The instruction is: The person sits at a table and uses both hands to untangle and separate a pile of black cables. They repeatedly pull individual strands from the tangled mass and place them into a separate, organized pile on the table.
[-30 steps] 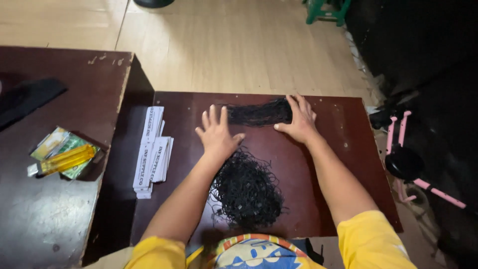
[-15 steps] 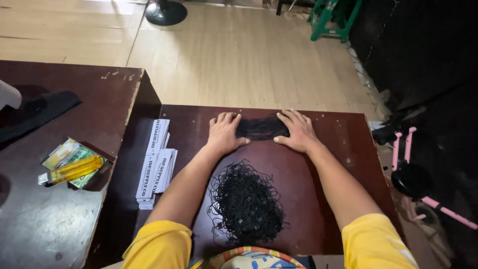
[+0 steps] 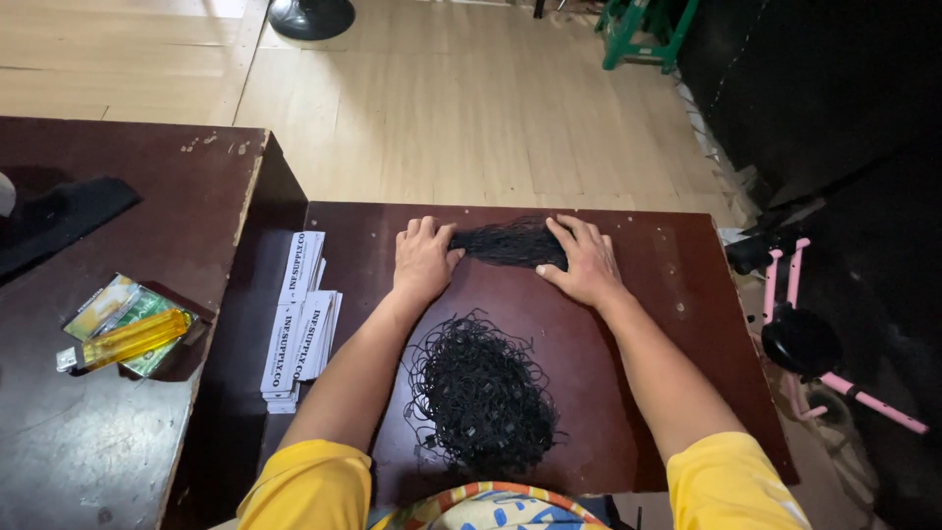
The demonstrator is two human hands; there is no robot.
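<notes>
Both hands press on a compact bundle of fine black netting (image 3: pixel 510 243) in the upper middle of the frame. The left hand (image 3: pixel 424 260) lies palm-down with its fingers bent over the bundle's left end; the right hand (image 3: pixel 586 260) lies flat, its fingers cupping the right end. Neither lifts it; it rests on the dark reddish-brown wooden table (image 3: pixel 667 294).

A second ago the netting stretched wider between the hands; now they have drawn closer and it is bunched shorter and thicker, so the gathering seems well along.

Below centre lies a loose heap of tangled black netting (image 3: pixel 481 393), apart from both hands. Left of it sits a stack of white paper strips (image 3: pixel 299 314), and at far left a yellow lighter (image 3: pixel 128 341).
</notes>
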